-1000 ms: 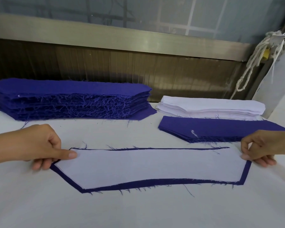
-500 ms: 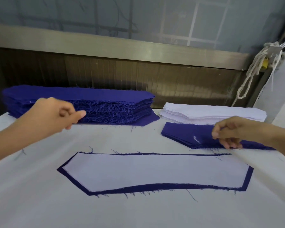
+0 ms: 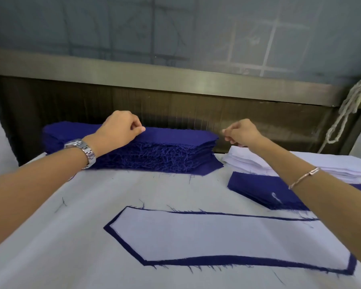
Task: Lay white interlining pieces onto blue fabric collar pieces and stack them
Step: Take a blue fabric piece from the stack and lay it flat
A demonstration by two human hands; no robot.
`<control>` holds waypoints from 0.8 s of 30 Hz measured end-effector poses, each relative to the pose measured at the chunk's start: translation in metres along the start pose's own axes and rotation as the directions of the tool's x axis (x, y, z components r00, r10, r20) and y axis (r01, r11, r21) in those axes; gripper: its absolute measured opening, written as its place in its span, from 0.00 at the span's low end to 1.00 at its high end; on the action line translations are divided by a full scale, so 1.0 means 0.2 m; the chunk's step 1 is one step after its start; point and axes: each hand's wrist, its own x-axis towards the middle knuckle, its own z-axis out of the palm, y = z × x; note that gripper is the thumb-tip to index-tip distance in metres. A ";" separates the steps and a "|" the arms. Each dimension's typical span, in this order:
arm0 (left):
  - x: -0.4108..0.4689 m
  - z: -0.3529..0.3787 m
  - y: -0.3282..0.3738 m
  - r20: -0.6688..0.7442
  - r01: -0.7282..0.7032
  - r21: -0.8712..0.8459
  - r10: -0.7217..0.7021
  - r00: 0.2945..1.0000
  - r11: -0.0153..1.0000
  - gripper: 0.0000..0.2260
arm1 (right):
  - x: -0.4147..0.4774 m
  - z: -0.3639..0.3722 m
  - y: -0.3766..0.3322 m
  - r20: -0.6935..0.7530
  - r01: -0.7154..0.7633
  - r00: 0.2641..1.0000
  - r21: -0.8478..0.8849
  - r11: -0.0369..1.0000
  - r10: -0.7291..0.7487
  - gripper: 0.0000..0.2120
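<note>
A tall stack of blue collar pieces [image 3: 154, 151] with frayed edges stands at the back left. My left hand [image 3: 121, 128] rests on top of it, fingers curled, thumb and forefinger pinching the top piece. My right hand [image 3: 242, 132] hovers with curled fingers just off the stack's right end and holds nothing. In front lies a white interlining piece [image 3: 217, 236] on a blue collar piece [image 3: 238, 260], whose edge shows all round. At the right are a stack of white interlining [image 3: 331, 165] and, before it, a low pile of blue pieces [image 3: 258, 188].
The white-covered table [image 3: 71, 236] ends at a dark ribbed wall with a metal rail [image 3: 175, 78] above. A white rope [image 3: 346, 113] hangs at the far right. My right forearm crosses over the low blue pile.
Both hands left the ends of the paired piece and moved back. The left one went onto the tall blue stack; the right one went from the low pile to that stack's right end.
</note>
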 end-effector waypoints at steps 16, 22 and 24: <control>0.08 0.06 -0.02 0.131 -0.007 -0.056 0.015 0.991 0.998 0.08 | 0.13 0.20 -0.09 -0.067 0.060 0.996 0.006 0.998 -0.060 0.07; 0.09 0.08 -0.02 0.144 0.069 -0.137 -0.049 0.988 0.988 0.10 | 0.09 0.20 -0.09 -0.162 0.128 0.978 -0.053 0.990 -0.135 0.07; 0.09 0.08 -0.02 0.148 0.083 -0.145 -0.061 0.987 0.986 0.11 | 0.09 0.20 -0.09 -0.170 0.149 0.973 -0.042 0.988 -0.154 0.06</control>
